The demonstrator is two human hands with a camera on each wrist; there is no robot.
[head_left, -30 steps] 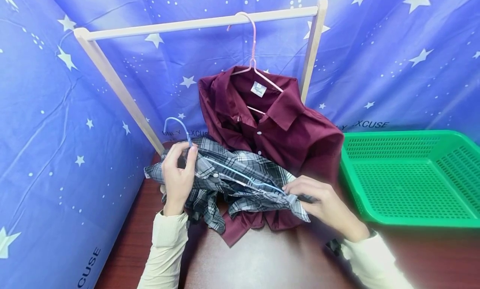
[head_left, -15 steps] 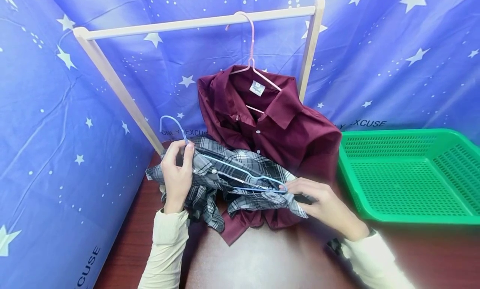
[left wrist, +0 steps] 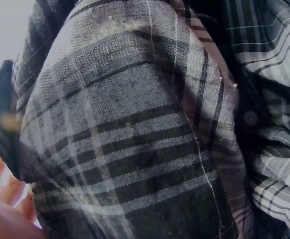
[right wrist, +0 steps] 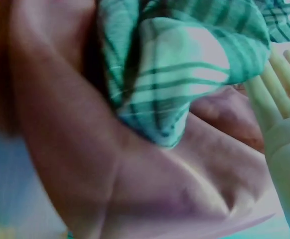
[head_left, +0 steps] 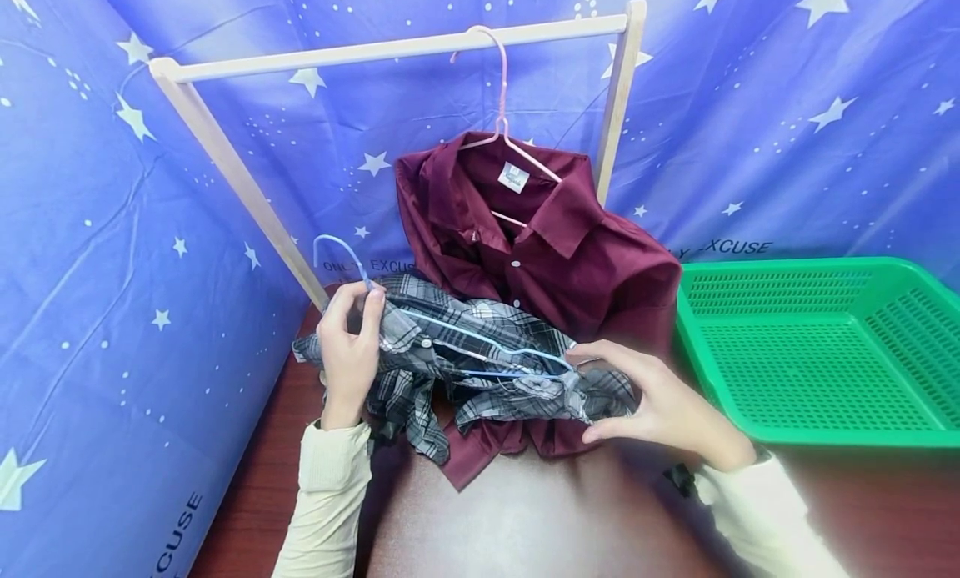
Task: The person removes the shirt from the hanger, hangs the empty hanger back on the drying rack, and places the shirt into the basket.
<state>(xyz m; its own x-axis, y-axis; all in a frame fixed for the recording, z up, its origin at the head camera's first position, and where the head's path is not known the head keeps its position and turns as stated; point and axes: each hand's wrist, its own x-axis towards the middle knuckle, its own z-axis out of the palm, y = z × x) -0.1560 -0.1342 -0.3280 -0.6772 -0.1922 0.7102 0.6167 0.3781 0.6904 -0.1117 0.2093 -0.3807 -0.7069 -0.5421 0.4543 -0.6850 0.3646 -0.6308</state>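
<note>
Just in front of the hanging maroon cloth shirt (head_left: 570, 278), the left hand (head_left: 349, 353) pinches a blue wire hanger (head_left: 459, 330) inside a grey plaid cloth shirt (head_left: 491, 404); the right hand (head_left: 663, 403) has fingers spread, so the unheld plaid could slip off.

Hands (head_left: 349, 353) at plaid shirt (head_left: 495, 406), blue hanger (head_left: 495, 344) partly inside, maroon shirt (head_left: 570, 286) hanging behind, green basket (head_left: 795, 378) at right

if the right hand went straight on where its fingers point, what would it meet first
The right hand would likely meet the plaid shirt first, with one end of the blue hanger close by. Whether hand and cloth touch now is unclear.
</note>
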